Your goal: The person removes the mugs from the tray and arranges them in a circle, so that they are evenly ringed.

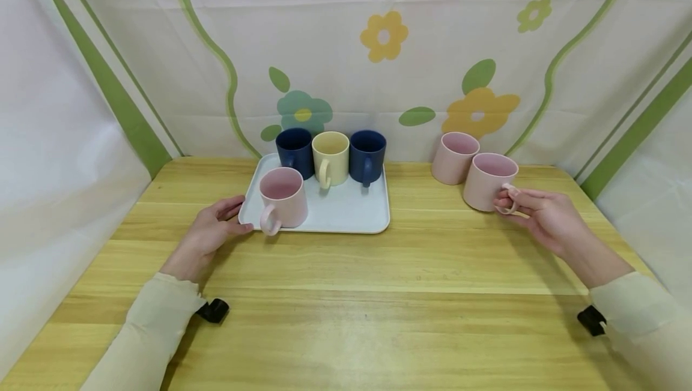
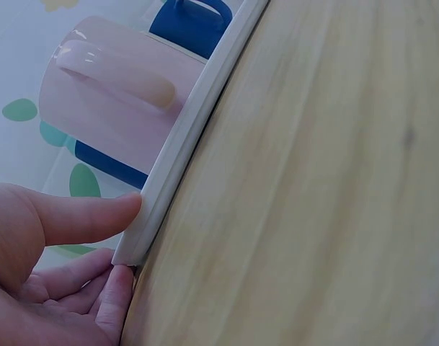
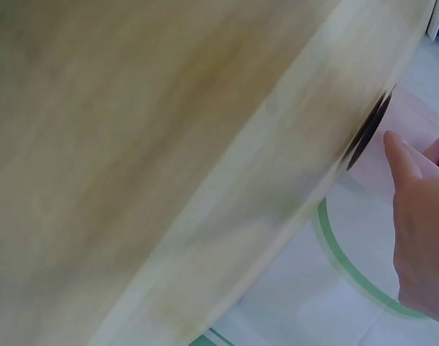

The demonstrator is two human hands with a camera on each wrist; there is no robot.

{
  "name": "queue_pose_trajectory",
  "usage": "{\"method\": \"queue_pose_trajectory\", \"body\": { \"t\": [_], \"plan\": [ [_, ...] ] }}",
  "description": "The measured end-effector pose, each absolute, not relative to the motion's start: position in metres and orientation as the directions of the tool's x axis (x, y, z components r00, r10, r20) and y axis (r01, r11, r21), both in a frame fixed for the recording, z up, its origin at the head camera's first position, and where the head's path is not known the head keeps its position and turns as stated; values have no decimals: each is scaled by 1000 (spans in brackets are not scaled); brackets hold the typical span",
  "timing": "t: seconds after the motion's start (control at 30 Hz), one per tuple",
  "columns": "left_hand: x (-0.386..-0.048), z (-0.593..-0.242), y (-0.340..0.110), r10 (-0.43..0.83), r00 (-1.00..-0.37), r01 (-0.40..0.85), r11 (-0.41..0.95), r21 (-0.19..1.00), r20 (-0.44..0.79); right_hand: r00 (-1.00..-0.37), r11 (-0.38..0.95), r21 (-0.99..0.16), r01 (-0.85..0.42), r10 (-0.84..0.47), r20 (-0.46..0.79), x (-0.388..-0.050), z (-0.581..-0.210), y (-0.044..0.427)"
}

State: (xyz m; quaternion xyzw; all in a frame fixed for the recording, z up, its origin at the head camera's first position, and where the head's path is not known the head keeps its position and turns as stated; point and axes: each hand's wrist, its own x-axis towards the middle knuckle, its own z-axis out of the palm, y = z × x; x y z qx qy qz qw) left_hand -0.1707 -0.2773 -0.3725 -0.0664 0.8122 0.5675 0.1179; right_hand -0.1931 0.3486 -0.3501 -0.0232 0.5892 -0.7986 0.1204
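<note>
At the left front corner of a white tray (image 1: 346,214), my left hand (image 1: 213,229) holds the rim between thumb and fingers; the left wrist view shows the thumb (image 2: 96,218) against the edge. A pink mug (image 1: 286,199) stands upright on the tray near that hand, handle toward me. Behind it are a navy mug (image 1: 303,160), a cream mug (image 1: 337,166) and another navy mug (image 1: 375,160). On the right, my right hand (image 1: 546,217) grips the handle of a second pink mug (image 1: 481,190). Dark shadow shows under its base; whether it is raised, I cannot tell.
A third pink mug (image 1: 449,160) stands just behind and left of the gripped one. The wooden table (image 1: 367,307) reaches a flower-printed curtain (image 1: 335,36) at the back, and pale cloth hangs along both sides.
</note>
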Motion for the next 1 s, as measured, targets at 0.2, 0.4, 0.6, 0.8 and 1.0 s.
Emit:
{"method": "queue_pose_trajectory", "body": {
  "t": [0.2,0.4,0.6,0.8,1.0],
  "plan": [
    [-170,-373,-278,25,-965,-236,349,907,-261,-968,-248,-952,180,-217,-127,-196,-352,352],
    [-171,-374,-277,23,-964,-241,342,908,-265,-967,-238,-953,186,-215,-136,-197,-354,355],
    [-171,-374,-277,23,-966,-237,326,915,-258,-966,-228,-954,196,-210,-148,-199,-354,354],
    [-171,-374,-277,26,-967,-230,326,917,-252,-966,-224,-951,215,-190,-173,-202,-352,354],
    [-171,-374,-276,25,-969,-224,328,918,-246,-971,-195,-956,219,-139,-194,-202,-350,358]
  ]
}}
